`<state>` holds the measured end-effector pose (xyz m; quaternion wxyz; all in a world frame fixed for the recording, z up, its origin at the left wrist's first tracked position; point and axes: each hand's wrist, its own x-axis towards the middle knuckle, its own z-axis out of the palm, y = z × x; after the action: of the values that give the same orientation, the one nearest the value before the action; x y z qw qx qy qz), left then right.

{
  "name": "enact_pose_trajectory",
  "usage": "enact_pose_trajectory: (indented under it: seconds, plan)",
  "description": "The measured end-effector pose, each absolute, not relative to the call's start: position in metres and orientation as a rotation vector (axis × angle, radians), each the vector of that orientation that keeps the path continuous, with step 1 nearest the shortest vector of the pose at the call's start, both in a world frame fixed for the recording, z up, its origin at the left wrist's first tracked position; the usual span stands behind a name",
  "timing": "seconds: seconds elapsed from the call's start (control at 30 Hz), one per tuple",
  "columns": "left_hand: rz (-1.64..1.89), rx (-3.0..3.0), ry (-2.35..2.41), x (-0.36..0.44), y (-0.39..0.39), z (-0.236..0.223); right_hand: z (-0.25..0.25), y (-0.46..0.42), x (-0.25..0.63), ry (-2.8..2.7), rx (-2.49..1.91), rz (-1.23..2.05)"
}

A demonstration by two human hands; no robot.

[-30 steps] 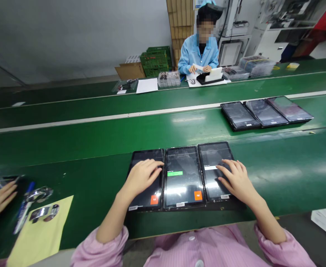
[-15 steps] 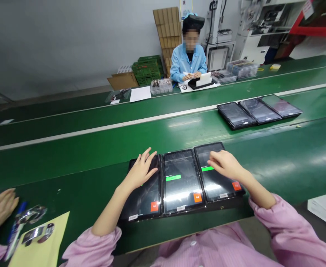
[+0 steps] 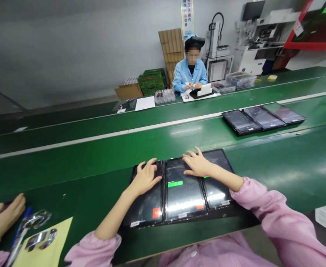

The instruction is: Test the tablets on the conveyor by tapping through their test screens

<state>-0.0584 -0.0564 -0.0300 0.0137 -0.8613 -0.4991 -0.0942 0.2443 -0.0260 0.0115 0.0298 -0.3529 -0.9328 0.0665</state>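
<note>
Three black tablets lie side by side in front of me, their lit screens showing green bars and some red squares. My left hand [image 3: 146, 178] is over the upper part of the left tablet [image 3: 143, 211], fingers spread. Above the top of the middle tablet [image 3: 183, 196] is my right hand [image 3: 196, 163], its fingers apart and the wrist crossing the right tablet [image 3: 218, 193]. Neither hand holds anything. Whether the fingertips touch the glass I cannot tell. Part of the right tablet is hidden under my right forearm.
Three more tablets [image 3: 263, 118] lie farther back on the right. At the left, another person's hand [image 3: 4, 222] is near pens [image 3: 19, 233] and a yellow sheet [image 3: 47, 246] with shiny parts. Across the green bench [image 3: 96, 152] sits a co-worker in blue [image 3: 191, 76].
My right hand has moved left from the right tablet to the top of the middle one, its fingers now spread. My left hand stays over the left tablet. The view has tilted up slightly.
</note>
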Motion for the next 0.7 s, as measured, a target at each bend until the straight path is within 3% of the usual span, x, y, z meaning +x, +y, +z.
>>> enact_pose_trajectory:
  seconds: [0.17, 0.37, 0.7]
  plan:
    - [-0.240, -2.822, -1.487, -0.053, -0.066, -0.025, 0.010, -0.021, 0.277, -2.842, -1.021, 0.427]
    - [-0.346, -2.740, -1.497, -0.072, -0.109, -0.018, -0.018, -0.017, 0.359, -2.592, -1.404, 0.215]
    - [-0.486, -2.447, -1.824, -0.077, -0.099, -0.020, -0.028, -0.012, 0.365, -2.618, -1.330, 0.141]
